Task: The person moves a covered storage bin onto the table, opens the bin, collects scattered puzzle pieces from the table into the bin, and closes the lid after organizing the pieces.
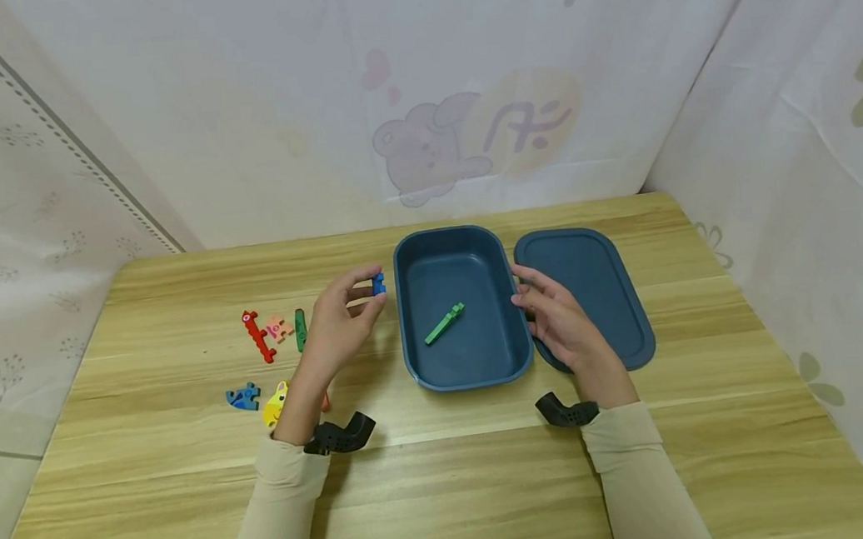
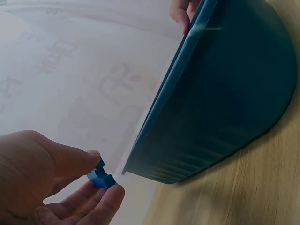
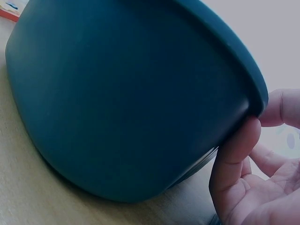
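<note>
My left hand point(image 1: 341, 322) pinches a small blue notched puzzle piece point(image 1: 378, 284) between thumb and fingertips, just left of a dark blue plastic box point(image 1: 469, 376). The left wrist view shows the same piece point(image 2: 101, 176) held beside the box's outer wall point(image 2: 201, 108). On the box's floor lies a green puzzle piece point(image 1: 444, 324), set slantwise. My right hand point(image 1: 559, 323) holds the box's right rim; seen from the right wrist, its fingers point(image 3: 236, 145) bend at the rim and against the outer side.
The box's flat lid point(image 1: 591, 292) lies to its right, partly behind my right hand. At left on the wooden table are a red piece point(image 1: 259, 337), a pink one point(image 1: 279, 328), a green one point(image 1: 300, 329), a blue one point(image 1: 243, 397) and a yellow one point(image 1: 274, 404), partly hidden by my left wrist.
</note>
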